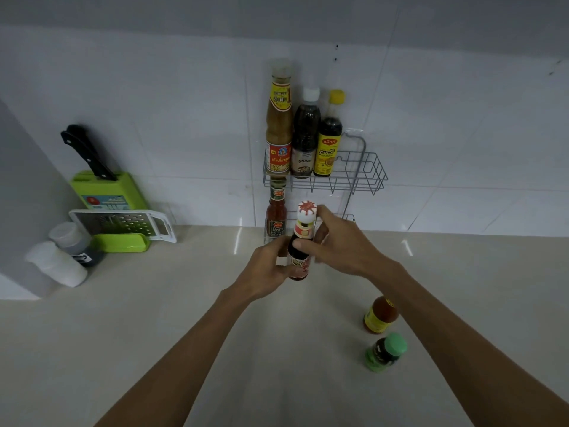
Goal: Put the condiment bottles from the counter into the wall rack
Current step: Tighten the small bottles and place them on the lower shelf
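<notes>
A dark sauce bottle (pixel 303 232) with a red-and-white cap is held upright above the counter, just in front of the wire wall rack (pixel 366 171). My left hand (pixel 268 266) grips its lower body and my right hand (pixel 341 241) grips its neck and shoulder. The rack's upper shelf holds three bottles: a tall tan one (pixel 279 118), a dark one with a white cap (pixel 305 134) and a dark one with a yellow cap (pixel 329 137). A red chilli sauce bottle (pixel 276 217) stands in the lower shelf. An orange-red bottle (pixel 380 315) and a green-capped bottle (pixel 386 352) stand on the counter at the right.
At the left, a green knife block (pixel 107 192) with a black-handled knife (pixel 87 152), a white grater (pixel 129 224) and two white-capped shakers (pixel 58 260) stand against the wall. The beige counter (pixel 184 318) spreads in front of me. White tiles back the rack.
</notes>
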The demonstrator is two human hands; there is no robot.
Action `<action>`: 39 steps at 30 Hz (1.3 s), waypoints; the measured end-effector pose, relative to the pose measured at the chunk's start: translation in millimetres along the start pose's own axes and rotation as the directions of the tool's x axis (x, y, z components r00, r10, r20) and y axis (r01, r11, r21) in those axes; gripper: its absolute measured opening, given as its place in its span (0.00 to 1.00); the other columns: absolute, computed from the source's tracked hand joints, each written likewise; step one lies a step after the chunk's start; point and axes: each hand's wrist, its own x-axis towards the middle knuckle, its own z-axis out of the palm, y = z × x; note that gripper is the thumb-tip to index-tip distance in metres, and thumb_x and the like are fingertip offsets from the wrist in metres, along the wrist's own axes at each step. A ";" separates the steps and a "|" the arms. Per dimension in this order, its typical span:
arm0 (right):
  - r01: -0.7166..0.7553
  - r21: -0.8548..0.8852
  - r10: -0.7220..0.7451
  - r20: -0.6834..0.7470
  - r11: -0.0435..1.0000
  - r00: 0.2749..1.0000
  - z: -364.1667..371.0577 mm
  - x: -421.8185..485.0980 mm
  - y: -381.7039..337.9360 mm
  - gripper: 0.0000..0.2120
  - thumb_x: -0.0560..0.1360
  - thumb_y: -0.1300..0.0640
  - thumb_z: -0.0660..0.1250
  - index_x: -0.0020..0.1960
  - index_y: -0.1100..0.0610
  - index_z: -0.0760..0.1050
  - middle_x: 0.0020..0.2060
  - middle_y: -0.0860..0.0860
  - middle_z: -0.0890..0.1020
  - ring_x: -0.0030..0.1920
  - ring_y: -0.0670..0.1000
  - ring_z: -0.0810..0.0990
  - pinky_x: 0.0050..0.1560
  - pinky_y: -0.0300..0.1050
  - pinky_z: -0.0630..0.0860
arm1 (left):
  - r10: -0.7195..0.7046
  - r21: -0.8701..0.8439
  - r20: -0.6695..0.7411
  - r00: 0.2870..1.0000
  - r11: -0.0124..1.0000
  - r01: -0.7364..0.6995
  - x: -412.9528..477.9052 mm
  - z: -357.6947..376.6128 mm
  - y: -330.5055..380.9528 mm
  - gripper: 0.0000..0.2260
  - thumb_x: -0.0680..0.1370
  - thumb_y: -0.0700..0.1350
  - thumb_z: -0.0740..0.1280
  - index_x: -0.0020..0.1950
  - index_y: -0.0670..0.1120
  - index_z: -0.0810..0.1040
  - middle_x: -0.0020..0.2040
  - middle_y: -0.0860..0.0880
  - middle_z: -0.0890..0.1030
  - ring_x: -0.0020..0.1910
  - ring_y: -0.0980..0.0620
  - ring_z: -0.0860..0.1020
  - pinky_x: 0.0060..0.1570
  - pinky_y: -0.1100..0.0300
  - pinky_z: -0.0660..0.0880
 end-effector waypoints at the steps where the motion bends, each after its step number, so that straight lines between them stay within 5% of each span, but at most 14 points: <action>1: 0.021 -0.033 -0.020 0.012 0.999 1.000 2.4 2.8 5.0 0.20 0.73 0.42 0.70 0.61 0.48 0.71 0.42 0.47 0.82 0.37 0.45 0.82 0.42 0.48 0.80 | -0.001 0.009 0.014 1.000 1.000 0.001 5.2 -2.5 -3.1 0.26 0.72 0.41 0.75 0.69 0.46 0.72 0.64 0.50 0.80 0.60 0.52 0.79 0.61 0.57 0.76; 7: -0.055 -0.030 0.049 -0.178 0.998 0.983 23.1 34.8 27.2 0.16 0.74 0.48 0.71 0.57 0.56 0.77 0.46 0.55 0.79 0.44 0.52 0.79 0.44 0.42 0.76 | -0.059 0.064 -0.077 0.995 0.996 0.064 39.2 -17.1 -16.2 0.26 0.72 0.44 0.76 0.69 0.47 0.75 0.63 0.48 0.81 0.61 0.49 0.79 0.57 0.64 0.72; 10: -0.116 0.030 0.119 -0.323 0.993 0.939 39.1 53.5 38.6 0.17 0.75 0.50 0.71 0.59 0.58 0.77 0.49 0.55 0.76 0.41 0.49 0.78 0.40 0.28 0.67 | -0.064 0.196 -0.135 0.989 0.977 0.090 57.4 -22.4 -24.7 0.21 0.75 0.39 0.72 0.68 0.46 0.76 0.63 0.46 0.81 0.61 0.45 0.79 0.54 0.66 0.69; 14: -0.185 0.073 0.199 -0.370 0.980 0.907 60.1 76.0 59.1 0.16 0.75 0.53 0.70 0.60 0.60 0.76 0.51 0.59 0.78 0.45 0.51 0.76 0.39 0.28 0.67 | -0.122 0.269 -0.120 0.985 0.951 0.150 73.6 -20.9 -39.8 0.21 0.76 0.32 0.62 0.68 0.44 0.75 0.63 0.42 0.81 0.61 0.40 0.79 0.52 0.67 0.67; 18: -0.261 0.090 0.276 -0.359 0.961 0.892 81.4 97.0 78.8 0.16 0.76 0.54 0.69 0.61 0.60 0.75 0.52 0.60 0.77 0.53 0.58 0.77 0.50 0.41 0.71 | -0.178 0.245 -0.094 0.979 0.950 0.196 82.7 -14.7 -47.6 0.25 0.77 0.31 0.60 0.73 0.44 0.69 0.63 0.38 0.80 0.60 0.37 0.78 0.54 0.64 0.69; 33: -0.450 0.032 0.446 -0.205 0.893 0.871 75.2 168.2 86.5 0.20 0.76 0.49 0.67 0.62 0.60 0.72 0.57 0.60 0.78 0.57 0.61 0.77 0.49 0.47 0.72 | -0.289 0.205 -0.039 0.957 0.935 0.290 98.1 -9.7 -49.4 0.19 0.77 0.32 0.57 0.68 0.38 0.71 0.60 0.35 0.79 0.59 0.36 0.77 0.54 0.55 0.73; 39: -0.477 0.045 0.478 -0.141 0.878 0.867 60.9 148.2 81.5 0.31 0.73 0.47 0.72 0.66 0.64 0.64 0.59 0.61 0.78 0.61 0.60 0.77 0.51 0.48 0.74 | -0.271 0.209 -0.016 0.962 0.940 0.269 87.7 -5.3 -37.2 0.19 0.77 0.33 0.58 0.69 0.39 0.69 0.57 0.36 0.80 0.55 0.38 0.79 0.46 0.60 0.69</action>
